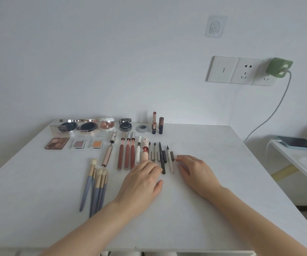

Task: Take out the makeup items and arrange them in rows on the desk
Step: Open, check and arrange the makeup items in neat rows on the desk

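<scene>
Open compacts (86, 124) line the white desk's (213, 163) far edge.

No legible text anywhere.

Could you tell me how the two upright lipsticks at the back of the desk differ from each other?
The left lipstick is uncapped, its reddish bullet exposed above a gold and dark base; the right lipstick is closed, with a brown cap on a dark base. The left lipstick stands taller than the right lipstick. The left one looks slimmer, the right one stouter. Both stand upright, side by side, near the wall.
</scene>
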